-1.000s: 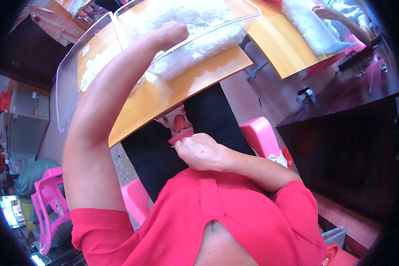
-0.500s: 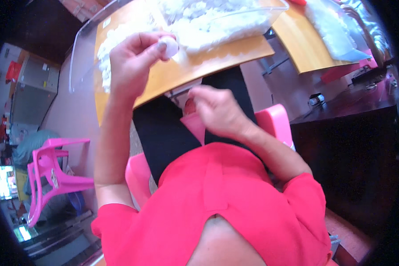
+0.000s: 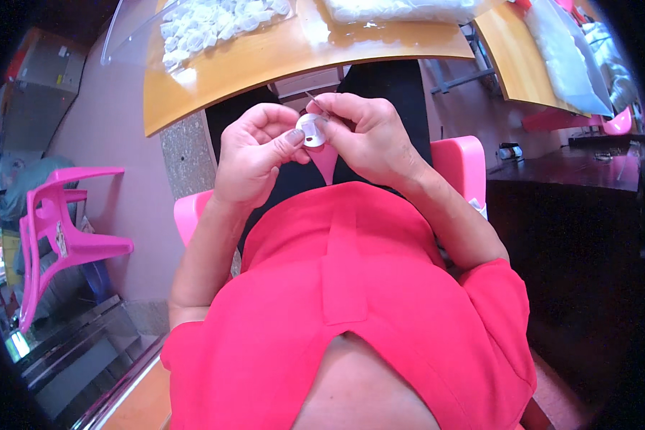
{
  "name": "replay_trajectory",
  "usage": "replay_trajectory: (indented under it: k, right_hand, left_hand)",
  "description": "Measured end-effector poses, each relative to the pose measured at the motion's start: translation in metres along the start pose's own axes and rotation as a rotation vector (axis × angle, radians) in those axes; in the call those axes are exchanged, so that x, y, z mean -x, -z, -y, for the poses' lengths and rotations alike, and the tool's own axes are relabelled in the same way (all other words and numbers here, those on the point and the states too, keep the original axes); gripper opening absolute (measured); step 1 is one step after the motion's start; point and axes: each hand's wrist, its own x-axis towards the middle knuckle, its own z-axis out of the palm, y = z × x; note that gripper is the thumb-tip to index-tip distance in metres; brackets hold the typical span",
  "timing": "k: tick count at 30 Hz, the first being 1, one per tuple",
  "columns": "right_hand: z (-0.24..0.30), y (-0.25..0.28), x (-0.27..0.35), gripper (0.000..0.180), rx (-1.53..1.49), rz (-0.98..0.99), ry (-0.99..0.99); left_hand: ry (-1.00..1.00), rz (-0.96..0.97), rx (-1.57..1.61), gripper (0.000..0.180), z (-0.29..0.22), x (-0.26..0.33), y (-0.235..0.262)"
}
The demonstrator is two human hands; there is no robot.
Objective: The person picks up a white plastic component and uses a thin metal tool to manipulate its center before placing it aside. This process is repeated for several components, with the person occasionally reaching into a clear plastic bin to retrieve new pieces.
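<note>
At twelve o'clock of the view, a clear plastic bag (image 3: 401,8) of white pieces lies on the orange bench (image 3: 279,61), cut off by the top edge; at eleven o'clock a loose heap of small white pieces (image 3: 208,21) sits under a clear plastic sheet (image 3: 132,32). At one o'clock another clear bag (image 3: 562,61) rests on a second orange bench (image 3: 512,61).

Your left hand (image 3: 254,154) and right hand (image 3: 365,136) meet over your lap, just below the bench edge. Between them you pinch a small white disc (image 3: 312,131) — round, so no long axis shows; its flat face tilts up toward you, with a dark mark at its middle that is too small to make out. A thin pin or wire (image 3: 314,100) slants toward eleven o'clock from your right fingertips. Both grips are closed — the left thumb presses the disc's edge, while the right fingers cover its far side.
</note>
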Motion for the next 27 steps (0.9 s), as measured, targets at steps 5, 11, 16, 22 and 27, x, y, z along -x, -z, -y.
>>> replay_trajectory:
  k: [5, 11, 16, 22, 27]
  right_hand:
    - [-0.001, -0.010, 0.004, 0.018, 0.043, 0.070, 0.073]
    - [-0.004, -0.003, 0.005, 0.024, 0.302, 0.253, 0.190]
    - [-0.004, -0.010, 0.008, 0.029, 0.313, 0.232, 0.315]
    - [-0.004, -0.009, 0.008, 0.030, 0.357, 0.246, 0.307]
    - [-0.005, -0.008, 0.006, 0.031, 0.375, 0.259, 0.305]
  left_hand:
    - [-0.053, 0.106, 0.009, 0.040, 0.006, 0.011, 0.015]
    - [-0.205, 0.043, -0.063, 0.039, -0.001, 0.012, 0.029]
    - [-0.219, 0.044, -0.096, 0.036, 0.000, 0.015, 0.027]
    - [-0.219, 0.059, -0.179, 0.041, 0.005, 0.015, 0.031]
    - [-0.202, 0.049, -0.199, 0.038, 0.003, 0.016, 0.027]
